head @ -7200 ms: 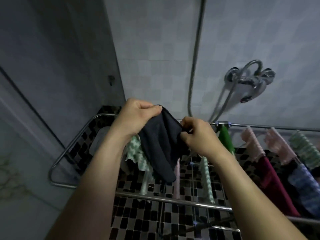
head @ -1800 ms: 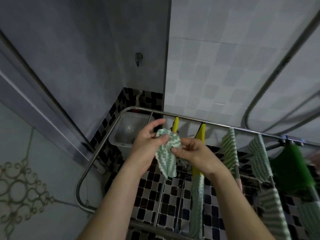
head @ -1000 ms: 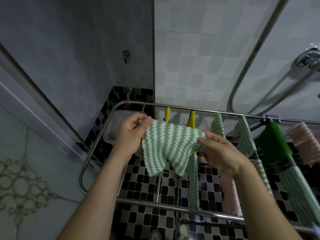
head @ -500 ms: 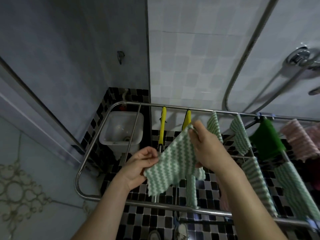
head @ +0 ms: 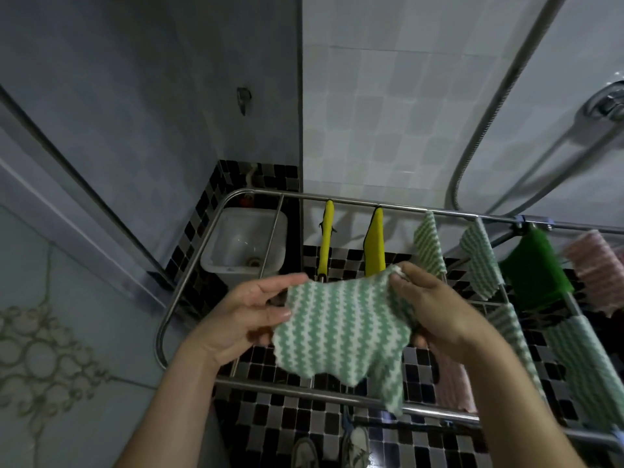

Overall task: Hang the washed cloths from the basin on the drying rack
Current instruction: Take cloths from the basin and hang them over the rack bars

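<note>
Cloth with green and white zigzag stripes [head: 341,329], held spread between 2 bare hands in the middle of the view, seen from above by the person holding it. The left hand [head: 246,319] pinches the cloth's left edge between thumb and fingers. The right hand [head: 435,309] grips the upper right corner with curled fingers. The cloth hangs in the air above a metal drying rack [head: 354,201], and its lower edge droops in front of the rack's near rail. Whether it touches the rail cannot be told.

The rack stands in a tiled bathroom corner. Its left end curves round, with bare bars there. Further right, 2 yellow cloths [head: 376,244] hang side by side over the far rail. Next to them hang 2 striped cloths [head: 429,244] in the same green and white pattern, then a dark green cloth [head: 533,271] and a pink cloth [head: 594,268] at the right edge. More striped cloths hang on nearer bars on the right.

A white square basin [head: 243,244] sits on the floor [head: 270,420] in the corner, below the rack's left end. The floor is black, white and grey mosaic tile. A metal shower hose [head: 489,109] loops down the pale tiled wall to a tap [head: 607,103] at the upper right. The toes of 2 shoes [head: 356,447] show at the bottom edge.
</note>
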A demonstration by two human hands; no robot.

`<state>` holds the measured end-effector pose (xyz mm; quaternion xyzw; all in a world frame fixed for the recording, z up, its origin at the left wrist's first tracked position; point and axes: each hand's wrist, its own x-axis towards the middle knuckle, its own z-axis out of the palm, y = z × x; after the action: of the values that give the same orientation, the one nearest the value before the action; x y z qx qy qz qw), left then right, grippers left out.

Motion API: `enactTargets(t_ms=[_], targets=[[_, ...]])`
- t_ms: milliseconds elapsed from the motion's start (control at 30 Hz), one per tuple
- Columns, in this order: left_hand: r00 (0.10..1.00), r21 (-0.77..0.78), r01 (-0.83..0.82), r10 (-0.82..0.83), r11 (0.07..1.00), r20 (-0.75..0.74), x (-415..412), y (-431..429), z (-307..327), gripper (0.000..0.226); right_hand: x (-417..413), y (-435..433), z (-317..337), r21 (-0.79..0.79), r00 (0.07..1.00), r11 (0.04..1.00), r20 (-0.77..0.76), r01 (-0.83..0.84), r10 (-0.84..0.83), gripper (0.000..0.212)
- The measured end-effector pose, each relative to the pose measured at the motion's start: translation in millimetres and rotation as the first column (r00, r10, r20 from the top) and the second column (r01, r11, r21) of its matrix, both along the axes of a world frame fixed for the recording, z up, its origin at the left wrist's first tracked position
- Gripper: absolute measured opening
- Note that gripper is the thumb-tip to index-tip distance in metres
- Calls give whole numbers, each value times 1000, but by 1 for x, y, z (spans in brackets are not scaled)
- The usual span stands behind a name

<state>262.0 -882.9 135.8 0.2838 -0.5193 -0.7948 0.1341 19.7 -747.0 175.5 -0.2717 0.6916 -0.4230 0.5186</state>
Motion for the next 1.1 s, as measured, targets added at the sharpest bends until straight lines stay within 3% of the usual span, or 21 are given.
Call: enactTargets(t_ms=[133, 200, 367, 567, 667, 767, 867, 967, 1033, 1100], targets=[[942, -127, -17, 58, 992, 329, -5, 5, -44, 59, 19, -25, -74, 252, 939, 957, -268, -145, 213, 20], [927, -145, -53, 102, 988, 360, -12, 10, -61, 65, 27, -35, -96, 255, 910, 959, -357, -125, 213, 31], [916, -198, -140, 203, 970, 346, -20, 10, -85, 82, 34, -49, -117, 237, 923, 971, -370, -15, 105, 29], [826, -516, 145, 184, 844, 533, -29, 6, -83, 85, 40, -56, -131, 173, 951, 970, -284, 173, -119, 22], [782, -526, 250, 150, 813, 605, -32, 8, -90, 86, 43, -61, -134, 181, 935, 966, -336, 184, -115, 41], [745, -523, 338, 117, 782, 657, -32, 9, -99, 86, 48, -60, -133, 178, 899, 979, -439, 99, -11, 61], [721, -589, 308, 220, 747, 656, -37, 16, -99, 75, 52, -62, -137, 118, 882, 993, -469, 19, 39, 43], [788, -617, 154, 281, 771, 547, -44, 25, -88, 56, 58, -65, -138, 57, 929, 998, -370, -3, 24, 26], [814, -517, 181, 167, 837, 556, -46, 32, -83, 68, 61, -65, -139, 39, 935, 999, -355, 23, -8, 18], [802, -488, 264, 92, 832, 591, -47, 38, -82, 82, 64, -65, -138, 36, 930, 999, -368, 28, -13, 15]])
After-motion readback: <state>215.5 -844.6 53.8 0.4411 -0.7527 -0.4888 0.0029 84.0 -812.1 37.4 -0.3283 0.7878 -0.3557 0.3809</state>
